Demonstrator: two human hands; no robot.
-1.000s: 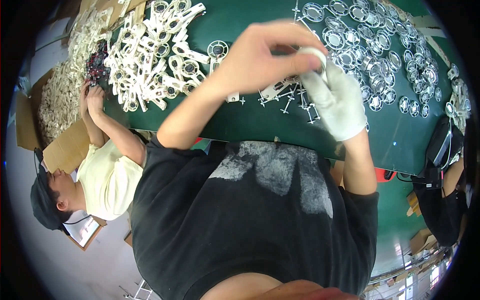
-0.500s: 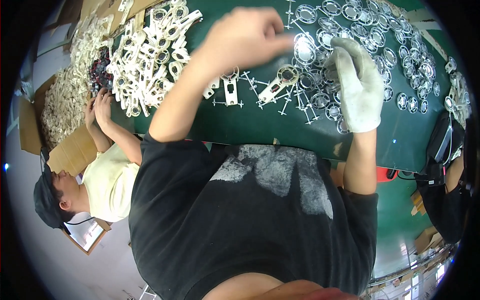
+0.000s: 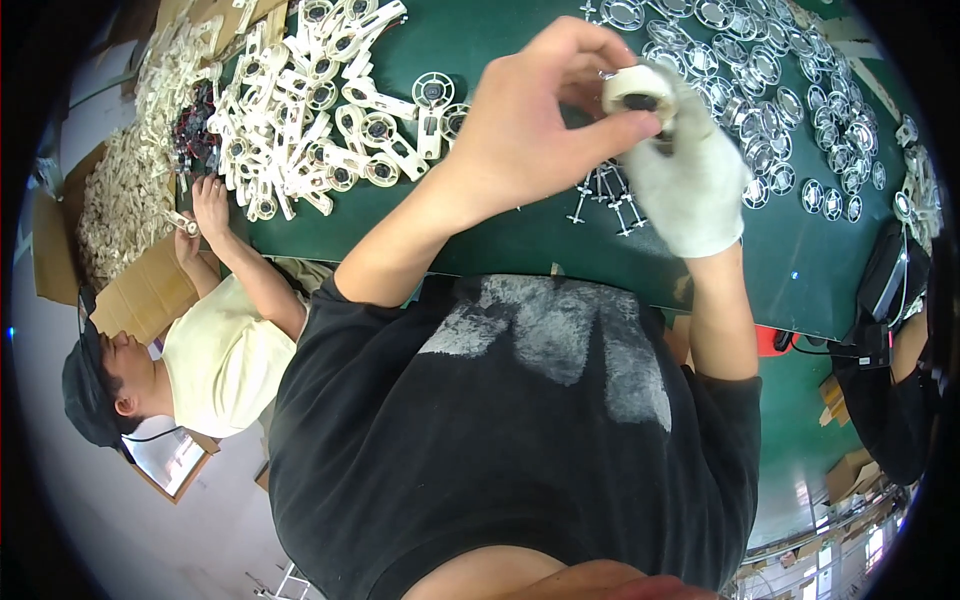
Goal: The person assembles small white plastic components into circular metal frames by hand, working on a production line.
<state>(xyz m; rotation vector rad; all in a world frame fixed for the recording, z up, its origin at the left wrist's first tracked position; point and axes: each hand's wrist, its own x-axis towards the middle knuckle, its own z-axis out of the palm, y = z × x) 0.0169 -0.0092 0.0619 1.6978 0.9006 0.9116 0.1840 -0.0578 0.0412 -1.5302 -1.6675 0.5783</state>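
Note:
My bare left hand [image 3: 535,130] pinches a cream plastic housing [image 3: 627,88] between thumb and fingers above the table. The housing is round at the near end, with a dark centre. My right hand [image 3: 690,185], in a whitish glove, closes round the housing's right side; its fingertips are partly hidden behind it. Below the hands lie silver cross-shaped pieces [image 3: 612,205]. Silver spoked rings [image 3: 755,125] spread to the right. On the left, many cream housings with round ends and handles [image 3: 330,125] lie in a loose heap.
The green table [image 3: 540,245] runs across in front of me. At the left, a co-worker's hands [image 3: 208,210] are beside dark small parts [image 3: 197,130] and a large pile of cream pieces [image 3: 125,205] in a cardboard box [image 3: 60,245]. Another person's dark sleeve [image 3: 880,400] shows at right.
My left hand, blurred and reaching right over the table before, now meets my gloved right hand at a cream housing. The right hand has turned inward and shifted slightly left.

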